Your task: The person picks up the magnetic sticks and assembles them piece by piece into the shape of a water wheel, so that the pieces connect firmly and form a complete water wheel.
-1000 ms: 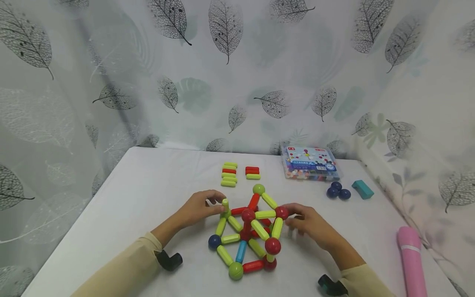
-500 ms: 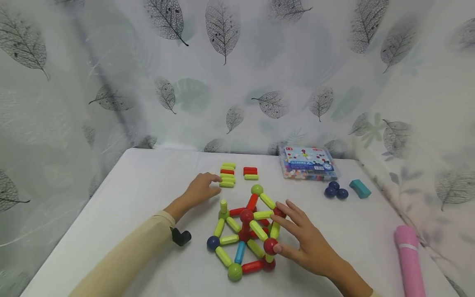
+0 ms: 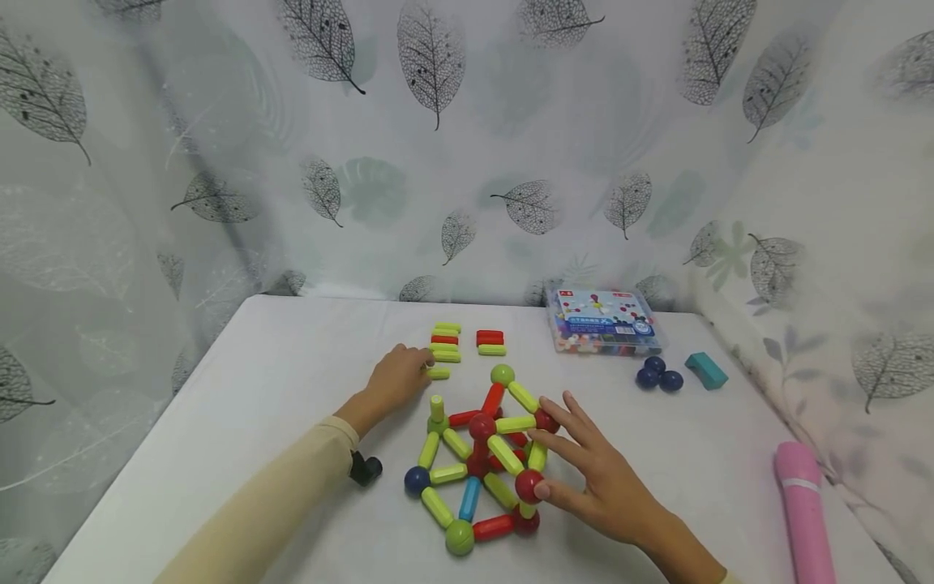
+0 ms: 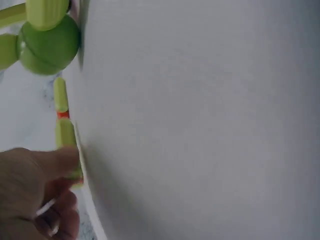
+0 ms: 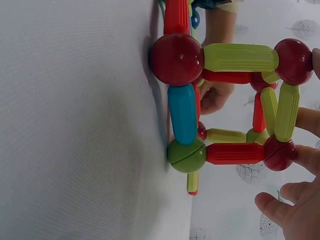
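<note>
A frame of lime, red and blue magnetic sticks and balls (image 3: 460, 537) stands mid-table in the head view, one lime stick (image 3: 437, 406) upright on its left green ball. My left hand (image 3: 394, 381) is beyond its left side, thumb and fingers pinching a lime magnetic stick (image 3: 439, 373) just in front of a column of lime and red sticks (image 3: 445, 356). In the left wrist view the thumb overlaps the sticks. With fingers spread, my right hand (image 3: 609, 487) touches the frame's right side, thumb at the lower red ball (image 3: 529, 487) and fingertips at the upper red ball (image 3: 547, 421).
Red and lime sticks (image 3: 490, 337) lie in a second short stack behind the frame. A clear box of parts (image 3: 606, 322) sits at the back right, near blue balls (image 3: 658, 375) and a teal block (image 3: 706, 370). A pink cylinder (image 3: 804, 511) lies along the right edge.
My left hand has left the frame's green ball, reached back to the stick column and drawn one lime stick toward me. My right hand has spread over the two red balls.
</note>
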The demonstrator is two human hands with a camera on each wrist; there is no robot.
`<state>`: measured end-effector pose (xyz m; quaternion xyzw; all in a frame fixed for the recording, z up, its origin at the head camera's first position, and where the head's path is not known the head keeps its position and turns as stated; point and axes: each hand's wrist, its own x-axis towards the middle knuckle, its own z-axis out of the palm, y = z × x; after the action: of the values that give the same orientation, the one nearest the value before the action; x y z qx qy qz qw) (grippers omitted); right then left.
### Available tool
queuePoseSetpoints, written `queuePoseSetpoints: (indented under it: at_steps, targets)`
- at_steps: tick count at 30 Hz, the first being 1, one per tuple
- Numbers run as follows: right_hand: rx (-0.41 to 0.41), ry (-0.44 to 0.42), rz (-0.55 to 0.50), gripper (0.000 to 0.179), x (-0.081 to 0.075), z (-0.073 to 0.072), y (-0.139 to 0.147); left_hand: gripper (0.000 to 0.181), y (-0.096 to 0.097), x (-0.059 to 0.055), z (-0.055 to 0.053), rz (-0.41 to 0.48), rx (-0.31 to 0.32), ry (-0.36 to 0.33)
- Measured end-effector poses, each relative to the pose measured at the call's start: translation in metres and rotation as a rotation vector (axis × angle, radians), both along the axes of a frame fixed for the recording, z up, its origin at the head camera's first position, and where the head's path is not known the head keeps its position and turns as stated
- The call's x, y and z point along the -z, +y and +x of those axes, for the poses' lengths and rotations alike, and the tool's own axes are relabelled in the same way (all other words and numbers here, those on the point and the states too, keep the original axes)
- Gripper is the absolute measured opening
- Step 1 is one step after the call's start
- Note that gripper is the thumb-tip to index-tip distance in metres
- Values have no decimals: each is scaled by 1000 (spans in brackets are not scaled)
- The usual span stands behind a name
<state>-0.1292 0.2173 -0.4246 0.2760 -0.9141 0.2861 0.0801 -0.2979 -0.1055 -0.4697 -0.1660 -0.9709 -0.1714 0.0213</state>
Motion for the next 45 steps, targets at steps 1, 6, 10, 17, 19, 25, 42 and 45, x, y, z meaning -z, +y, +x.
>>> queuePoseSetpoints:
  at_steps: [1,6,10,17,19,25,42,45]
  targets:
    - [-4,2,-2,54,0,0,0,26,-4,-3,4,38,7,4]
    - [-3,-2,1,55,-1,0,-1,26,-22,-31,34,270,127,143]
    - [22,-19,3,54,-3,1,0,29,-20,-55,57,333,372,308]
    - [34,-39,5,51,-4,1,-2,29,-6,-60,76,290,545,329]
    - [34,-46,6,51,-4,1,-3,28,-5,-59,77,284,537,313]
    - [34,-46,4,51,-3,2,-3,33,-6,-57,79,273,514,298]
    - [174,-60,164,72,-1,-23,15,69,-8,-22,202,-225,341,0]
    - [105,27,118,71,-7,-23,13,70,-3,-21,208,-272,377,-25]
